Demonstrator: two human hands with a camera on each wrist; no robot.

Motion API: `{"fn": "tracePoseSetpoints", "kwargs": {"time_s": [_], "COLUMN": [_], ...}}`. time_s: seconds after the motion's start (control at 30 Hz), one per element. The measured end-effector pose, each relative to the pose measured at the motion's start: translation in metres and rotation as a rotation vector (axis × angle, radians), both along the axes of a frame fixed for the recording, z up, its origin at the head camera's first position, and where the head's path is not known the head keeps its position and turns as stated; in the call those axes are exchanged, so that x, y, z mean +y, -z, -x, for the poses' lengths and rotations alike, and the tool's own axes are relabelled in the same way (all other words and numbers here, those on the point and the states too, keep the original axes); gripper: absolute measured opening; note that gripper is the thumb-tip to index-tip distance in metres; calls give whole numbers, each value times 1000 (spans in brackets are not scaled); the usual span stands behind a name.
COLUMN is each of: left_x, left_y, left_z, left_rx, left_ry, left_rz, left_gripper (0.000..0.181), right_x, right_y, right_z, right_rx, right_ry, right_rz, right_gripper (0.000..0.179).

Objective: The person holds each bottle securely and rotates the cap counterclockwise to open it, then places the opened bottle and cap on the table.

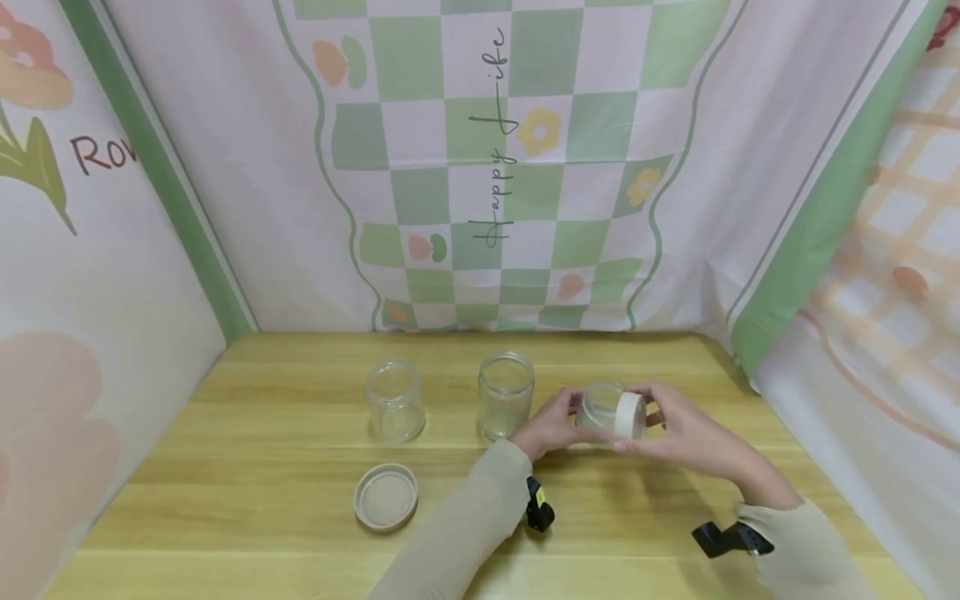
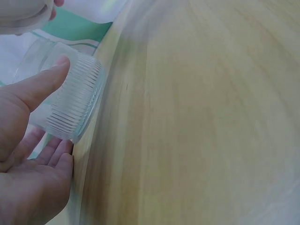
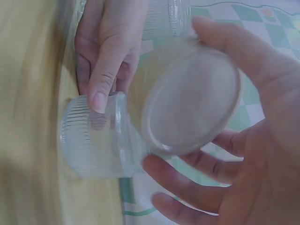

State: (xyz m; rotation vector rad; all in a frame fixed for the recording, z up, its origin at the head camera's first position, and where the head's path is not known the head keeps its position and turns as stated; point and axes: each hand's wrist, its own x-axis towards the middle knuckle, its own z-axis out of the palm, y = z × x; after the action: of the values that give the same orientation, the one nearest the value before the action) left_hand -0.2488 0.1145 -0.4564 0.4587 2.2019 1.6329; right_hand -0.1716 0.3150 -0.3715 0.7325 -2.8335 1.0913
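My left hand [image 1: 555, 427] grips a small clear glass jar [image 1: 596, 404], its thumb across the ribbed side in the left wrist view. The jar is tilted, its mouth toward my right hand [image 1: 678, 432]. Between its thumb and fingers, the right hand holds a round whitish lid [image 3: 193, 101] by the edge. That lid stands on edge close to the jar's mouth; in the left wrist view a gap shows between them. Just left of the left hand, a taller glass jar [image 1: 506, 400] stands upright without a lid.
Farther left, another lidless glass jar [image 1: 395, 404] stands on the wooden table [image 1: 247, 467]. In front of it lies a beige round lid [image 1: 386, 497]. A checked curtain [image 1: 480, 167] hangs behind the table, with patterned cloth on both sides.
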Motion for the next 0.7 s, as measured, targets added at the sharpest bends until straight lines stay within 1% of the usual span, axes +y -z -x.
{"fn": "tracePoseSetpoints", "kwargs": {"time_s": [0.13,0.33,0.4,0.53,0.6,0.7], "left_x": [0,1,1,1,2,3], "left_y": [1,2,2,3,4,5], "left_z": [1,2,2,2,3,4], "left_rx": [11,35,37,47,52,55], "left_ry": [7,10,8,0,-3,-1], "left_rz": [3,-4,-1,24,32,29], "left_gripper": [77,76,76,77,77,77], "right_x": [5,11,13,15,15,15], "right_y": [5,15,19,29,34,40], "right_z": [-7,-15,-18,-22,-23,-24], "right_rx": [-45,-38,-63,-139,-161,-169], "right_ry": [15,-44,-68,-84,-84,-106], "right_rz": [-21,-72,-63,-51,-41,-30], "right_gripper": [75,76,78,82,82,80]}}
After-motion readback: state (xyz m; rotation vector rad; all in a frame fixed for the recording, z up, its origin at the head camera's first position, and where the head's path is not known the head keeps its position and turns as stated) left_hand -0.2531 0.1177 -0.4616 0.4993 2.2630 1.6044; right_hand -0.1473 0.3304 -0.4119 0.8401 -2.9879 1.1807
